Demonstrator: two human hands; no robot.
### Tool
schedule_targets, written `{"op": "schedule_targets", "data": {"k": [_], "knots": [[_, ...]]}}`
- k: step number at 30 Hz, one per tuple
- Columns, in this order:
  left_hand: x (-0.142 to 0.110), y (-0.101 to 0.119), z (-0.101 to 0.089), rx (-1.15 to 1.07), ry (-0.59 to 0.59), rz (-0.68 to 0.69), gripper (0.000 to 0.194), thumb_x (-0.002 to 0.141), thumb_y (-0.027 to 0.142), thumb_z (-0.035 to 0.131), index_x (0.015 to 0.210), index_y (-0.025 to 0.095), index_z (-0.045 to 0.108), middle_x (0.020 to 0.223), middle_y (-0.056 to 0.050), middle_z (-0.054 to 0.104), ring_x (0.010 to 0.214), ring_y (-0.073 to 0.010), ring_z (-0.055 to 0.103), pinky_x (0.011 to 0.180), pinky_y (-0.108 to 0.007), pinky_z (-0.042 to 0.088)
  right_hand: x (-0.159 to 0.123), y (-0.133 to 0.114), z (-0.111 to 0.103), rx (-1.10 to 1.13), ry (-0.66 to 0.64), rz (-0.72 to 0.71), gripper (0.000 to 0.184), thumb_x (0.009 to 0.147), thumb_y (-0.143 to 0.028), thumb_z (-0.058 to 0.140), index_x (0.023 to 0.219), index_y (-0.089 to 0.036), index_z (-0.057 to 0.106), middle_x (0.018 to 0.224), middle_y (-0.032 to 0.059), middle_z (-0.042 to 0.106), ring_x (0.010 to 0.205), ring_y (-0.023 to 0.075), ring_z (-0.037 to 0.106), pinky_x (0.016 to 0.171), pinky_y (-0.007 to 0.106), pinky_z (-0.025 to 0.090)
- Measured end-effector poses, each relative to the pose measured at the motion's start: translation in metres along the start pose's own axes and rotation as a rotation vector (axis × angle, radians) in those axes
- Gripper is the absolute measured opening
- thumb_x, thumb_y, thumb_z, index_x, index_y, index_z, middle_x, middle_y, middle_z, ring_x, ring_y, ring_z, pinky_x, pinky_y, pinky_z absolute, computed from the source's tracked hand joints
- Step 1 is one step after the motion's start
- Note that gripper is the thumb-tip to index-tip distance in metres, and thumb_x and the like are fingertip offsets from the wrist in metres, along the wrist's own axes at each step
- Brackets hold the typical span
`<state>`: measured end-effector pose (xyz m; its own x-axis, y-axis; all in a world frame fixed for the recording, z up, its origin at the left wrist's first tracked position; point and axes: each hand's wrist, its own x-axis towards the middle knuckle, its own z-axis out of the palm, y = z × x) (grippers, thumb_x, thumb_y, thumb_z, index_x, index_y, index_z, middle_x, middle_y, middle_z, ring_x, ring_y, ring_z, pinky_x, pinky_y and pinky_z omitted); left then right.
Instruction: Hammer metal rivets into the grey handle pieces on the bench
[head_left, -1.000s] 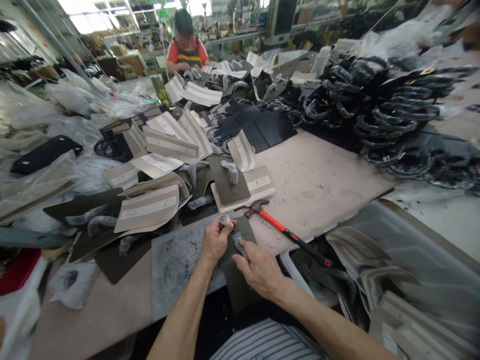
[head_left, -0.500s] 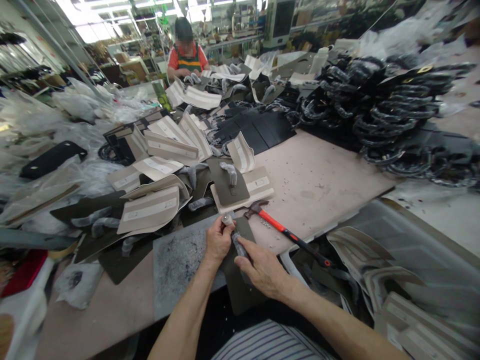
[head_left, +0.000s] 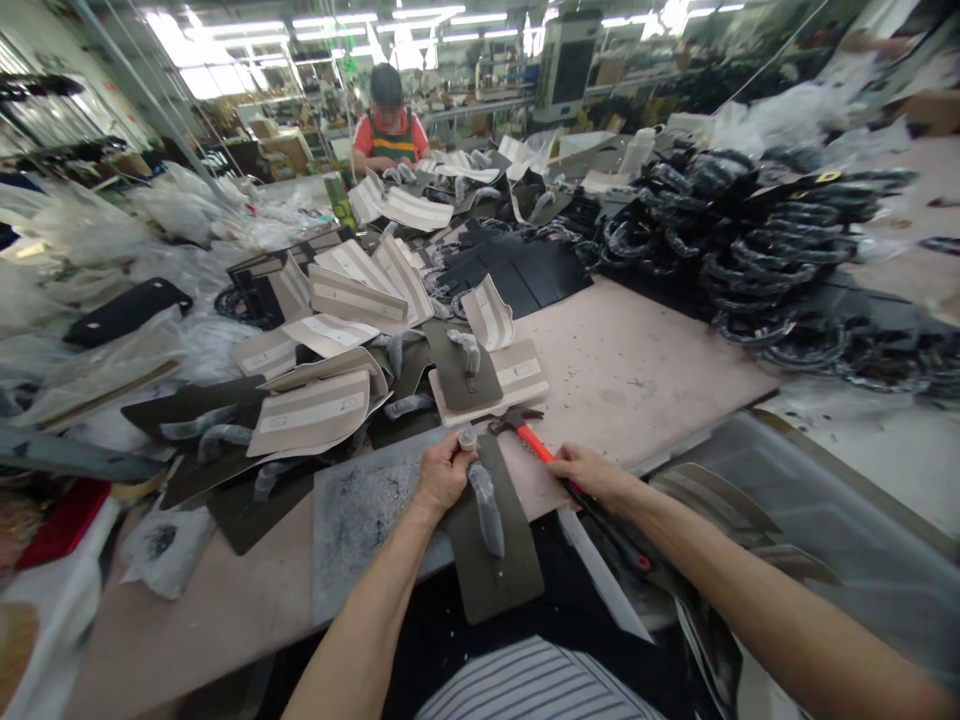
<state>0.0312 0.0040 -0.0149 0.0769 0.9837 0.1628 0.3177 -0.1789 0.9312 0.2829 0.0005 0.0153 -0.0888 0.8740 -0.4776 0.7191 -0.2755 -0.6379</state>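
Note:
My left hand [head_left: 441, 474] is closed in a pinch around a short round-topped tool [head_left: 467, 439], pale at the end, held upright over the top of a dark olive panel [head_left: 506, 590]. A plastic-wrapped handle [head_left: 487, 515] runs along that panel, which overhangs the table's front edge. Below the left hand is a grey, scuffed slab [head_left: 352, 530]. My right hand [head_left: 592, 473] is wrapped round the red and black handle of a claw hammer [head_left: 534, 440]. The hammer's head lies on the table, just past the panel.
Beige panels [head_left: 311, 412] and olive pieces with wrapped handles are piled at the left. Black pieces with wrapped handles [head_left: 772, 250] are stacked at the back right. A translucent bin [head_left: 810, 480] stands at the right front. Across the table sits another person [head_left: 390, 135].
My right hand has left the wrapped handle and moved right to grasp the hammer. More of the olive panel shows. My left hand keeps its pinch, and the view has shifted slightly.

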Motion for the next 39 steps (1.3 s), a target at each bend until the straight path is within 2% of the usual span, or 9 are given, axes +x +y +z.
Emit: {"op": "schedule_targets", "data": {"k": [4,8,11,14,16,22,24,28,39], "knots": [[-0.001,-0.001,0.000,-0.007,0.011,0.000,0.012,0.081,0.018,0.059,0.087,0.020,0.069,0.083,-0.002,0.073,0.081,-0.0196,0.067,0.076,-0.028,0.050,-0.016,-0.025,-0.005,0.180,-0.165,0.017,0.013,0.089,-0.030,0.044,0.081,-0.020,0.046,0.062,-0.0037,0.051,0.043,0.0097,0.045,0.042,0.022,0.041],[-0.002,-0.004,0.001,0.010,0.011,-0.004,0.013,0.082,0.020,0.060,0.090,0.020,0.070,0.083,-0.002,0.073,0.080,-0.0191,0.066,0.076,-0.028,0.049,-0.042,-0.046,-0.008,0.253,0.097,-0.215,0.026,0.096,-0.045,0.032,0.084,-0.024,0.040,0.061,-0.0058,0.046,0.045,0.0105,0.044,0.043,0.021,0.035],[-0.003,-0.006,0.001,0.019,0.013,0.013,0.015,0.081,0.020,0.060,0.093,0.020,0.070,0.084,-0.002,0.073,0.080,-0.0190,0.067,0.077,-0.029,0.049,-0.052,-0.054,-0.013,-0.093,0.341,-0.455,0.027,0.097,-0.044,0.032,0.085,-0.023,0.043,0.062,-0.0016,0.051,0.053,0.0146,0.049,0.052,0.026,0.033],[-0.003,-0.006,0.001,0.056,0.007,0.028,0.012,0.082,0.019,0.060,0.090,0.020,0.069,0.081,-0.002,0.072,0.076,-0.0183,0.066,0.073,-0.028,0.049,-0.056,-0.064,-0.026,-0.499,0.204,-0.520,0.018,0.096,-0.034,0.039,0.090,-0.021,0.050,0.064,0.0024,0.058,0.054,0.0160,0.050,0.054,0.028,0.027],[-0.003,-0.006,0.001,0.068,0.007,0.038,0.012,0.082,0.019,0.059,0.089,0.019,0.069,0.082,-0.002,0.072,0.076,-0.0183,0.066,0.073,-0.028,0.050,-0.061,-0.077,-0.041,-0.562,0.163,-0.559,0.015,0.095,-0.032,0.042,0.089,-0.021,0.050,0.063,0.0014,0.058,0.051,0.0145,0.047,0.052,0.028,0.024],[-0.004,-0.004,0.002,0.047,0.013,0.046,0.014,0.084,0.023,0.059,0.093,0.021,0.070,0.085,-0.003,0.073,0.080,-0.0195,0.067,0.076,-0.029,0.051,-0.079,-0.105,-0.057,0.031,0.796,-0.675,0.025,0.101,-0.043,0.032,0.088,-0.024,0.042,0.064,-0.0023,0.049,0.053,0.0127,0.046,0.053,0.025,0.032],[-0.005,-0.003,0.002,0.029,0.018,0.020,0.014,0.083,0.023,0.060,0.092,0.021,0.070,0.084,-0.003,0.073,0.079,-0.0193,0.067,0.076,-0.029,0.051,-0.075,-0.092,-0.042,-0.055,0.695,-0.638,0.024,0.100,-0.040,0.032,0.088,-0.023,0.042,0.063,-0.0013,0.050,0.052,0.0135,0.047,0.052,0.027,0.032],[-0.006,-0.002,0.001,0.036,0.001,0.014,0.013,0.082,0.022,0.062,0.089,0.021,0.072,0.079,-0.002,0.071,0.074,-0.0184,0.066,0.073,-0.028,0.050,-0.060,-0.060,-0.019,-0.577,0.164,-0.444,0.019,0.098,-0.034,0.039,0.089,-0.020,0.050,0.061,0.0016,0.058,0.051,0.0155,0.052,0.051,0.028,0.023],[-0.004,-0.002,0.001,0.018,-0.002,0.028,0.014,0.084,0.019,0.059,0.093,0.020,0.070,0.087,-0.002,0.073,0.083,-0.0189,0.067,0.079,-0.029,0.050,0.002,0.002,-0.008,-0.593,0.158,-0.220,0.027,0.102,-0.035,0.035,0.099,-0.017,0.056,0.077,0.0058,0.063,0.072,0.0200,0.061,0.061,0.028,0.033]]}}
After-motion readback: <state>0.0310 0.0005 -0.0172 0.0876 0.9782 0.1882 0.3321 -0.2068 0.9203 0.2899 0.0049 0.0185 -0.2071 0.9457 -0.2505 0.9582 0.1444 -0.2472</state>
